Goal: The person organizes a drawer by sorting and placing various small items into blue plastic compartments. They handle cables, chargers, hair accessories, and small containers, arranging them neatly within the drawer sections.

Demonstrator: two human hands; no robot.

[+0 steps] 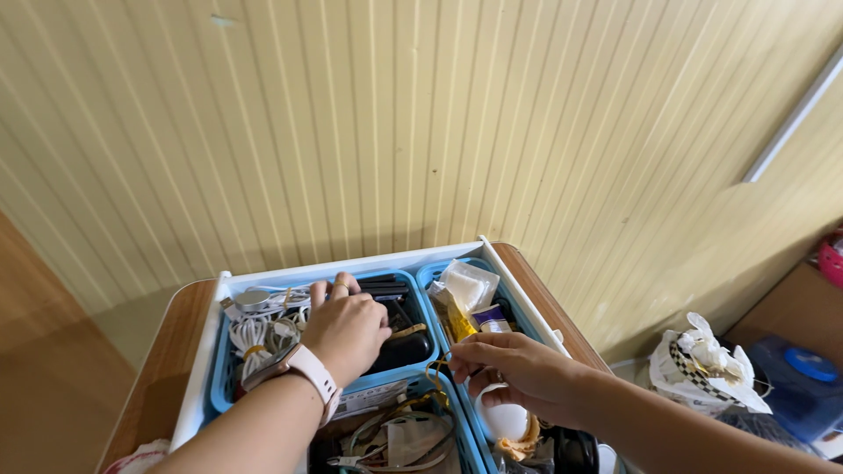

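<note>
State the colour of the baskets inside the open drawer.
The baskets are light blue plastic, clearest in the head view, the only one.

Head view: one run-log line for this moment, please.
left hand: in blue basket, on black items | right hand: pinching yellow tie

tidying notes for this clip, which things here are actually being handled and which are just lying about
In hand:
- left hand reaching into the back-left blue basket among white cables and dark items
- right hand pinching a thin yellow band over the right blue basket

Lying about:
- clear packets
- white round object
- white bag on the floor
- blue-lidded container
</note>
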